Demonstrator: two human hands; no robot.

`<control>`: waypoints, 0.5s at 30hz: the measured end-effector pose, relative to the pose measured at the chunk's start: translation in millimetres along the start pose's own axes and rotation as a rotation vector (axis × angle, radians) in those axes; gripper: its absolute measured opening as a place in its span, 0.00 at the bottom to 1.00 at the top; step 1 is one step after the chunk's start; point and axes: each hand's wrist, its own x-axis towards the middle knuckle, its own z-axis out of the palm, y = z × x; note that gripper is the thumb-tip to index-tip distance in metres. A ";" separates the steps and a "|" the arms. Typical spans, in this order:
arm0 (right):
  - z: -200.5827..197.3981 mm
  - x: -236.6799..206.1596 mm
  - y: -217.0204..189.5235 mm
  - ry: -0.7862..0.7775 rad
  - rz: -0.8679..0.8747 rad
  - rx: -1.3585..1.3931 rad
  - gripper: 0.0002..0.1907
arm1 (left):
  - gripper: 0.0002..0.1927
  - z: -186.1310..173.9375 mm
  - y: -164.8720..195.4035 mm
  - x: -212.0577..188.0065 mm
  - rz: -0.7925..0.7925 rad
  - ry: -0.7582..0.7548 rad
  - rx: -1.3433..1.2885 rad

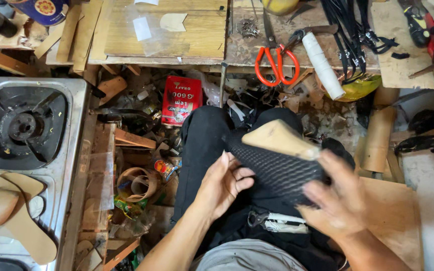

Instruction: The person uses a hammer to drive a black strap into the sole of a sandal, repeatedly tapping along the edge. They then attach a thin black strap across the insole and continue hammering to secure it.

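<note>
Black woven shoe upper [277, 170] stretched over wooden last [280, 139], held over lap between both hands. Left hand [222, 183] half-curled, fingertips pressing upper's near-left edge. Right hand [340, 198] blurred, fingers wrapped on right end. Long axis runs left to right, slightly tilted down to the right. Little free room: gas stove [26, 125] far left of left hand, cluttered floor just beyond hands, workbench [247, 47] with orange scissors [276, 65] further ahead.

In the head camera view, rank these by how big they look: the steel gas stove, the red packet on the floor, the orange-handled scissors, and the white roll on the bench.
1. Steel gas stove, clearly largest.
2. Red packet.
3. Orange-handled scissors and white roll look alike; no ranking.
</note>
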 end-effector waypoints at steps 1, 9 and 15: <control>-1.0 -2.0 2.1 0.079 0.133 0.040 0.26 | 0.22 2.2 0.0 -4.8 0.023 -0.061 0.058; 25.4 -72.6 24.4 0.603 1.039 1.039 0.28 | 0.42 43.8 6.8 -12.5 0.529 -0.053 0.504; 40.0 -130.9 0.9 -0.189 1.321 0.575 0.29 | 0.25 42.9 46.7 -7.0 0.559 0.086 0.579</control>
